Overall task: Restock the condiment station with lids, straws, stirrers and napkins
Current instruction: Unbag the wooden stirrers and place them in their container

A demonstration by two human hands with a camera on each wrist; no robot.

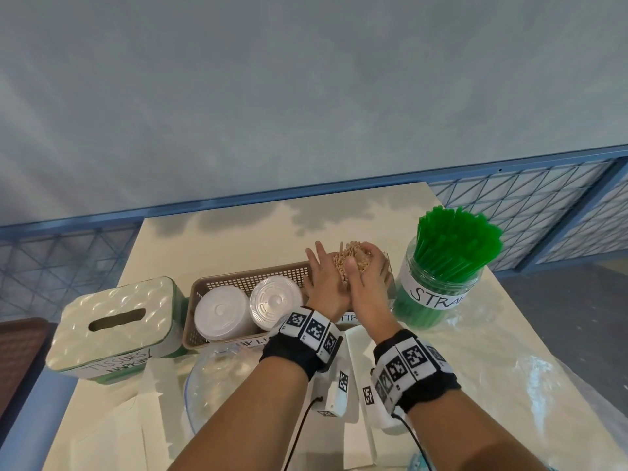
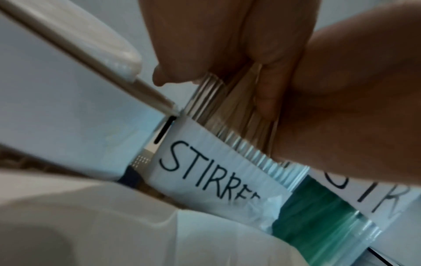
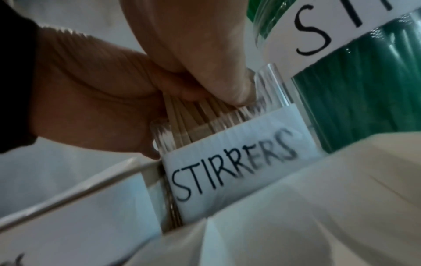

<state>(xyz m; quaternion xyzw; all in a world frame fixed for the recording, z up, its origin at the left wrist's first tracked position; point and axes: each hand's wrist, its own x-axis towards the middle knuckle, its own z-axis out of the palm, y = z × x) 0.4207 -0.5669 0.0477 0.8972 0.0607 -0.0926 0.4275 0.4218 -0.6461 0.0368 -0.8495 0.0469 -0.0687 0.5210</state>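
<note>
Near the centre of the head view, both hands close around one bundle of wooden stirrers (image 1: 351, 263). The left hand (image 1: 328, 287) presses on it with nearly straight fingers, and the right hand (image 1: 368, 283) curls around its other side. The bundle stands in a clear cup with the label STIRRERS (image 3: 232, 169), and the sticks rise above its rim. The cup is tight between the beige basket (image 1: 238, 283) of white lids (image 1: 221, 312) on the left and the jar of green straws (image 1: 448, 260) on the right. The tissue box (image 1: 115, 321) stands at the table's left edge. Open table surface (image 1: 238, 232) lies behind the row.
</note>
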